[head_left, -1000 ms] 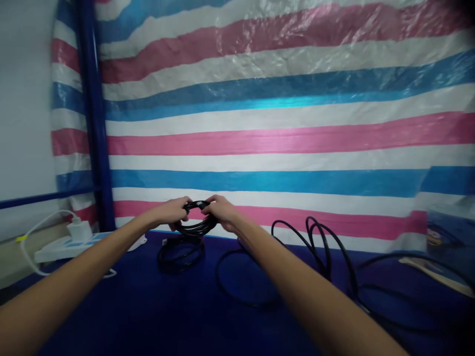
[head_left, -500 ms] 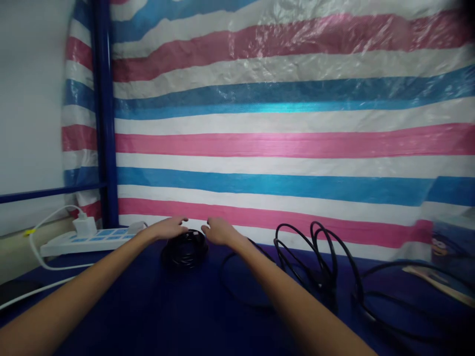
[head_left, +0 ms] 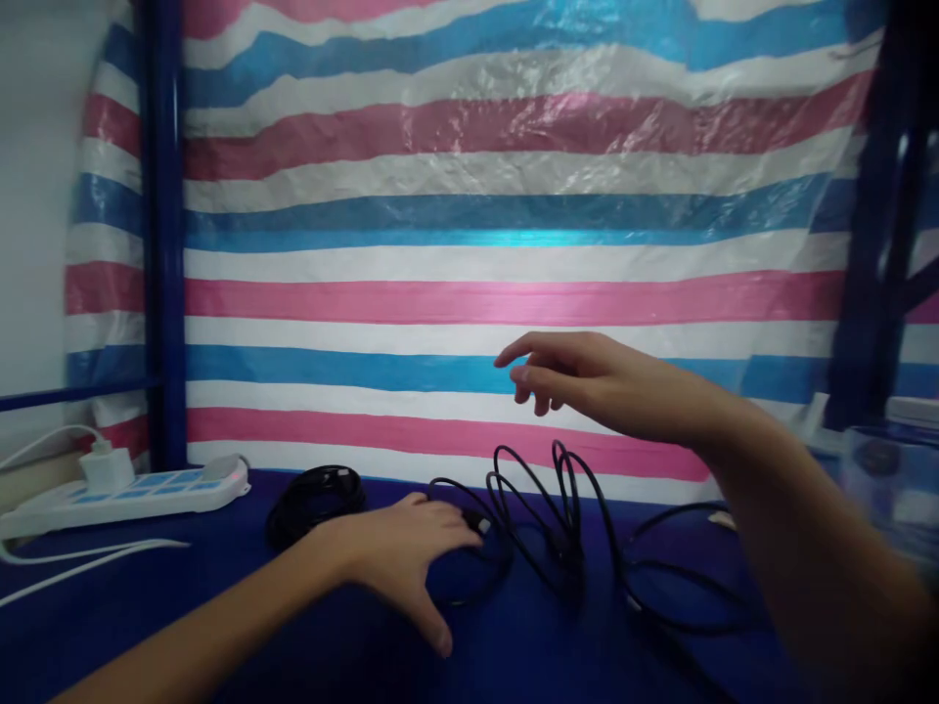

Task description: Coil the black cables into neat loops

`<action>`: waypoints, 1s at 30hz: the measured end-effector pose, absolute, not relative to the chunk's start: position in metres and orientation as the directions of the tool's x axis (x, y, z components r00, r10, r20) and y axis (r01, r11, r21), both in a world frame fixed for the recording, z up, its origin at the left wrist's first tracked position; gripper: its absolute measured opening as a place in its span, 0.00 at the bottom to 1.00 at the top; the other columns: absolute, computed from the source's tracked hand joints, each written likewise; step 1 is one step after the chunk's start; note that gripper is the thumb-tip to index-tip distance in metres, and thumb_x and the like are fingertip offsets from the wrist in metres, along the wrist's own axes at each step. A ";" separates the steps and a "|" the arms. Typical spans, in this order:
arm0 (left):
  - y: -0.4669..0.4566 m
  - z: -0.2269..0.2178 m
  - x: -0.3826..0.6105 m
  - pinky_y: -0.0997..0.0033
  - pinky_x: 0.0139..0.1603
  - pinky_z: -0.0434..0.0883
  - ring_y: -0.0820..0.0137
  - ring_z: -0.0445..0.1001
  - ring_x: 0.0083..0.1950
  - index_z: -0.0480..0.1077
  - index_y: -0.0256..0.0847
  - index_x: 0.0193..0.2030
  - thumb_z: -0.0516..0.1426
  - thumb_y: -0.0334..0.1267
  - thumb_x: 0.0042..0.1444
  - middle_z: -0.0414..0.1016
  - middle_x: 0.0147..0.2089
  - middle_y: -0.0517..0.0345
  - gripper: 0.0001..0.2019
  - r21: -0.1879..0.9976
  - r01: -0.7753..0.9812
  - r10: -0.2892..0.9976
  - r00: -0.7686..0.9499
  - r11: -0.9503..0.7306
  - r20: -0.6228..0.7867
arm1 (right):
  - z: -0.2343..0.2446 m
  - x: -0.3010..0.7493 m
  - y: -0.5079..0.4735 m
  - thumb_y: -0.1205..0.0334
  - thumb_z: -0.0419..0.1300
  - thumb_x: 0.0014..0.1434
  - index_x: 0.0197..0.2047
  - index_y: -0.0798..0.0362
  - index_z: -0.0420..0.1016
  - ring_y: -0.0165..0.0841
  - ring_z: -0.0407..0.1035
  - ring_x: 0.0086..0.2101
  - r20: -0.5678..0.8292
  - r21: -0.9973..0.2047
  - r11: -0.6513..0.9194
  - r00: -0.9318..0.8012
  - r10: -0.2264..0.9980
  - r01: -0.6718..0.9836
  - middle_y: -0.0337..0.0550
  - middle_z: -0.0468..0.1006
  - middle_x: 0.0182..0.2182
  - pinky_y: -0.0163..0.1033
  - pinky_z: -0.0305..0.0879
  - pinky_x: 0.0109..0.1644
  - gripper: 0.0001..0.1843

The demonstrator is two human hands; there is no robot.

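My left hand (head_left: 407,548) is low over the dark blue surface with thumb and fingers spread. Its fingertips are beside the plug end (head_left: 480,523) of a black cable; whether they touch it I cannot tell. Raised in the air to the right, my right hand (head_left: 587,376) has loosely bent fingers held apart, with nothing in them. Below it, a loose black cable (head_left: 572,489) stands up in several loops and runs on to the right. A coiled black cable (head_left: 315,494) lies behind my left wrist, apart from both hands.
On the left lies a white power strip (head_left: 176,494) with a white adapter (head_left: 109,469) plugged in, and white cords (head_left: 95,567) in front of it. A striped plastic sheet (head_left: 440,298) hangs behind, between blue posts (head_left: 165,244). At far right is a clear container (head_left: 887,489).
Both hands have left the coiled cable. My left hand has moved right to the loose cable's end; my right hand has risen and gone right. The view has shifted to the right.
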State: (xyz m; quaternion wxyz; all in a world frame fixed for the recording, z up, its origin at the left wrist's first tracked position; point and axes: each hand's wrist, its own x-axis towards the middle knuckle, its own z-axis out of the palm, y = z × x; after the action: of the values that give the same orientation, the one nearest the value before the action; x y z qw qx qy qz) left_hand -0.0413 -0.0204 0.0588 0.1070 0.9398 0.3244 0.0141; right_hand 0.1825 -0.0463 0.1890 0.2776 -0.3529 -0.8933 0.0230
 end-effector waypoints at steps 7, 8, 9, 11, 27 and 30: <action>-0.022 0.033 -0.031 0.43 0.54 0.56 0.58 0.72 0.43 0.70 0.42 0.39 0.54 0.40 0.53 0.75 0.40 0.52 0.09 0.063 0.740 0.734 0.672 -0.669 -0.097 | 0.176 0.205 -0.008 0.54 0.50 0.60 0.49 0.54 0.69 0.32 0.72 0.30 0.314 -0.274 0.641 -0.564 0.764 0.717 0.48 0.76 0.35 0.35 0.65 0.31 0.18; -0.026 0.038 -0.031 0.44 0.53 0.57 0.59 0.73 0.41 0.69 0.42 0.38 0.52 0.38 0.54 0.75 0.38 0.53 0.07 0.024 0.733 0.727 0.679 -0.680 -0.102 | 0.173 0.207 -0.004 0.54 0.50 0.60 0.49 0.54 0.68 0.32 0.72 0.30 0.264 -0.281 0.617 -0.559 0.786 0.735 0.49 0.76 0.37 0.35 0.65 0.30 0.19; -0.029 0.044 -0.030 0.44 0.52 0.57 0.60 0.72 0.40 0.69 0.42 0.37 0.51 0.36 0.55 0.75 0.37 0.53 0.07 -0.006 0.722 0.719 0.688 -0.692 -0.099 | 0.170 0.208 0.000 0.53 0.50 0.59 0.50 0.54 0.68 0.33 0.72 0.30 0.215 -0.288 0.594 -0.553 0.805 0.751 0.49 0.76 0.37 0.35 0.65 0.29 0.19; -0.033 0.065 -0.028 0.50 0.50 0.59 0.61 0.71 0.40 0.68 0.42 0.36 0.48 0.37 0.57 0.74 0.38 0.53 0.08 -0.036 0.714 0.715 0.698 -0.699 -0.041 | 0.165 0.209 0.006 0.51 0.52 0.58 0.49 0.54 0.69 0.34 0.72 0.29 0.140 -0.299 0.564 -0.549 0.824 0.770 0.50 0.76 0.37 0.35 0.64 0.26 0.21; -0.005 0.198 -0.029 0.78 0.15 0.55 0.79 0.54 0.15 0.65 0.41 0.31 0.62 0.43 0.45 0.57 0.16 0.68 0.12 0.446 0.210 0.390 -0.258 -0.870 0.884 | 0.163 0.215 0.012 0.61 0.57 0.54 0.50 0.50 0.73 0.37 0.71 0.40 0.306 -0.294 0.663 -0.590 0.748 0.688 0.44 0.78 0.40 0.40 0.64 0.42 0.19; 0.006 0.193 -0.030 0.78 0.16 0.59 0.80 0.49 0.15 0.63 0.41 0.30 0.62 0.43 0.45 0.53 0.16 0.71 0.13 0.469 -0.017 0.440 -0.378 -0.883 0.814 | 0.165 0.212 0.012 0.66 0.51 0.57 0.52 0.52 0.71 0.37 0.70 0.42 0.477 -0.313 0.674 -0.504 0.720 0.669 0.47 0.77 0.41 0.40 0.64 0.45 0.19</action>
State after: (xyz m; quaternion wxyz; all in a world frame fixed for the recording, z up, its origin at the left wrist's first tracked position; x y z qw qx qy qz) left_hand -0.0304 0.0065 0.1933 0.1416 0.5392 0.1961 0.8067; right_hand 0.2116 0.0116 0.1651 0.2954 -0.4011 -0.8660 0.0437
